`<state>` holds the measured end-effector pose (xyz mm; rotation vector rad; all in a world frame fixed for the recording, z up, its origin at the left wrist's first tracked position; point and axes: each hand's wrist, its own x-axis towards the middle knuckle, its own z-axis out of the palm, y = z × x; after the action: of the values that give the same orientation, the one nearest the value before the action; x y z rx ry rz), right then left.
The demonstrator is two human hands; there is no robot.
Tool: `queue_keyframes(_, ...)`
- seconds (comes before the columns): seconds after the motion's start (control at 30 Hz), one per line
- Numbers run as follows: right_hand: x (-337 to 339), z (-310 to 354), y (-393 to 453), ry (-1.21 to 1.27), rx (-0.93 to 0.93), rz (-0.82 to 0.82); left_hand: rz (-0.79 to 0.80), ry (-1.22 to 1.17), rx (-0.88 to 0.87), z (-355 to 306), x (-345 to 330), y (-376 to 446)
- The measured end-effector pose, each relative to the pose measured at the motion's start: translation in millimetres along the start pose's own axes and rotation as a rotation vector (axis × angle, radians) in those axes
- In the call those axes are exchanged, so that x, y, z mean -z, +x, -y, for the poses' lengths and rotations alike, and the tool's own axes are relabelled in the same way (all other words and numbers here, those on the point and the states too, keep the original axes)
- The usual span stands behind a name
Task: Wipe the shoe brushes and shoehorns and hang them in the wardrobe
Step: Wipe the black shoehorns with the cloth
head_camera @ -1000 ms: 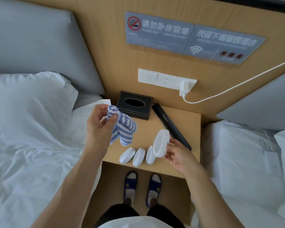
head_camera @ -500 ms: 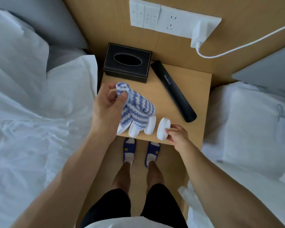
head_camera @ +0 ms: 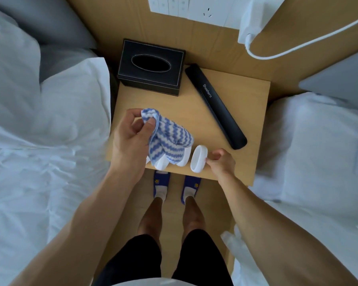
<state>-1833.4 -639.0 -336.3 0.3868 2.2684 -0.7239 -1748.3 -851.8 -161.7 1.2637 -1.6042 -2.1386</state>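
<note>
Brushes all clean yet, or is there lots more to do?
Nothing is hung yet. The left hand holds the striped cloth over three white brushes; the right hand touches a fourth brush standing on the table. Whether any is wiped is unclear. The black shoehorn lies untouched.

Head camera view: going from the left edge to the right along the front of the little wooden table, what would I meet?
Left hand gripping the blue-and-white striped cloth → white oval shoe brush standing on its edge → right hand touching it → white bedding.
</note>
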Motion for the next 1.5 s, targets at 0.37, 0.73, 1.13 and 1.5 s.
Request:
queue_keyframes(0.37,68,54,74,-0.270,0.311,-0.267,-0.046,-0.039,0.018,5,-21,3)
queue_keyframes(0.73,75,59,109,-0.437,0.197,-0.096,-0.106,-0.123,0.041,11,-24,4)
queue_keyframes(1.13,92,57,102,-0.452,0.287,-0.151,-0.100,-0.081,0.027,4,-33,-5)
queue_keyframes(1.5,137,75,39,-0.263,0.428,-0.195,-0.017,-0.084,-0.074,-45,-44,-25)
